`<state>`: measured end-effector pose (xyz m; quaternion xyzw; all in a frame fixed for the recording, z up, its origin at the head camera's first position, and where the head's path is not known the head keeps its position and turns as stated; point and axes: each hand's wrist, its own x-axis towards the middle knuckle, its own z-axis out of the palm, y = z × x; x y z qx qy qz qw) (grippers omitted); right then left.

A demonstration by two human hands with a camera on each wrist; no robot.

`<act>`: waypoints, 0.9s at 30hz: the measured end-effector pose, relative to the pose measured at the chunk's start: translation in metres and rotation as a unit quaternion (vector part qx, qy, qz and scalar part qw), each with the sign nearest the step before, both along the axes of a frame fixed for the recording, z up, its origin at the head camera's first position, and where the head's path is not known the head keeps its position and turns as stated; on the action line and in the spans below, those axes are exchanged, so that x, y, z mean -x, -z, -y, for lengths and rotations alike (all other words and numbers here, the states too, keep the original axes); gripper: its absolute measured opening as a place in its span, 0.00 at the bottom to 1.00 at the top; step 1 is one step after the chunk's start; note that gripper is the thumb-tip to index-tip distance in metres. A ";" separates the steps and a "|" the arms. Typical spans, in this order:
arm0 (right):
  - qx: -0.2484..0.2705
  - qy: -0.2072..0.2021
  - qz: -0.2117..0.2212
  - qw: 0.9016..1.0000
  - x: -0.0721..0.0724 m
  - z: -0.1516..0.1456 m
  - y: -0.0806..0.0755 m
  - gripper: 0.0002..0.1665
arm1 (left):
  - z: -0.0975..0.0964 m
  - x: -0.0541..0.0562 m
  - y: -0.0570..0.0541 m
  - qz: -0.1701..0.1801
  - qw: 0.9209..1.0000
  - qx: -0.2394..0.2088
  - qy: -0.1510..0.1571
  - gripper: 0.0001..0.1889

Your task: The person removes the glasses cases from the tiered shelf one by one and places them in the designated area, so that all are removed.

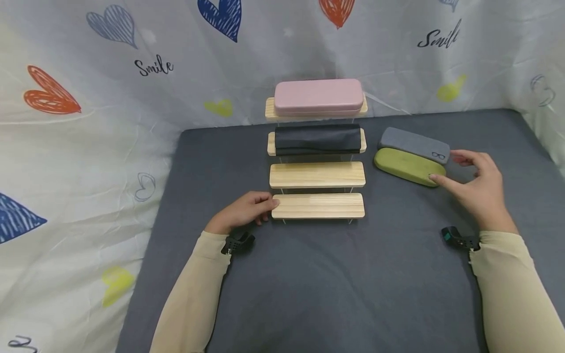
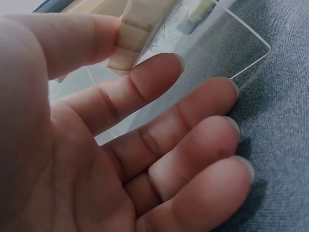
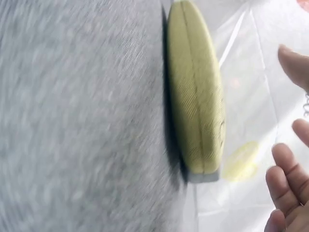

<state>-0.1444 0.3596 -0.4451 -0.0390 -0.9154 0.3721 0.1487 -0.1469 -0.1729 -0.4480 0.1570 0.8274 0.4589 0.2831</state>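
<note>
My left hand (image 1: 242,212) pinches the left end of the lowest wooden shelf (image 1: 318,206) of a stepped display stand, thumb above and index finger below the board. In the left wrist view the other fingers (image 2: 193,150) are bent beside the stand's clear support. My right hand (image 1: 478,186) is spread near the right ends of two glasses cases. A green glasses case (image 1: 408,166) lies in front of a grey glasses case (image 1: 415,143) printed with a spectacles outline. The right wrist view shows the fingers (image 3: 285,188) apart from the green case.
A pink glasses case (image 1: 319,95) sits on the top shelf. Black folded material (image 1: 318,139) covers most of the shelf below it. The third shelf (image 1: 318,175) is bare wood. The dark grey tabletop (image 1: 344,294) meets a heart-printed white cloth (image 1: 176,29) behind and at the sides.
</note>
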 end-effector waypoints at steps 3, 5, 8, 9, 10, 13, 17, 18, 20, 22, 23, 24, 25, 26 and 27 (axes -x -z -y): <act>0.013 -0.004 -0.019 1.000 -0.001 0.007 -0.003 0.39 | 0.001 -0.001 -0.001 0.002 1.000 0.001 0.001 0.22; 0.020 -0.006 -0.028 0.999 -0.001 0.010 -0.006 0.38 | 0.002 -0.001 0.000 0.002 1.000 0.001 0.000 0.22; 0.030 -0.006 -0.047 0.998 -0.004 0.014 -0.011 0.35 | 0.001 -0.001 0.001 0.000 1.000 -0.002 0.002 0.23; 0.033 -0.006 -0.053 0.998 -0.005 0.016 -0.013 0.34 | 0.001 0.000 0.000 0.000 1.000 -0.002 0.002 0.23; 0.036 -0.007 -0.059 0.998 -0.005 0.017 -0.015 0.33 | 0.001 -0.001 0.000 0.000 1.000 -0.002 0.002 0.24; 0.048 -0.015 -0.077 0.996 -0.006 0.022 -0.021 0.31 | 0.001 -0.001 -0.002 0.001 1.000 0.000 0.001 0.24; 0.076 -0.029 -0.086 0.993 -0.007 0.030 -0.030 0.29 | 0.001 0.000 -0.004 0.001 1.000 0.003 0.000 0.23; 0.085 -0.035 -0.086 0.992 -0.007 0.032 -0.032 0.29 | 0.001 0.000 -0.004 0.001 1.000 0.003 0.000 0.23; 0.102 -0.048 -0.086 0.990 -0.008 0.037 -0.036 0.29 | 0.001 0.000 -0.004 0.000 1.000 0.004 -0.001 0.23; 0.116 -0.063 -0.088 0.987 -0.008 0.042 -0.040 0.29 | 0.002 0.000 -0.003 0.000 1.000 0.004 -0.001 0.23; 0.118 -0.068 -0.089 0.987 -0.008 0.044 -0.042 0.29 | 0.002 0.000 -0.003 0.000 1.000 0.003 -0.001 0.23; 0.121 -0.072 -0.090 0.986 -0.008 0.046 -0.044 0.29 | 0.001 -0.001 -0.002 0.000 1.000 0.003 0.000 0.23; 0.122 -0.075 -0.092 0.985 -0.008 0.048 -0.045 0.29 | 0.001 -0.001 -0.002 0.000 1.000 0.003 0.000 0.23; 0.123 -0.076 -0.095 0.985 -0.008 0.049 -0.047 0.29 | 0.001 -0.001 -0.002 0.000 1.000 0.002 0.001 0.23; 0.124 -0.077 -0.098 0.984 -0.008 0.051 -0.048 0.29 | 0.000 0.000 -0.002 0.000 1.000 0.001 0.001 0.23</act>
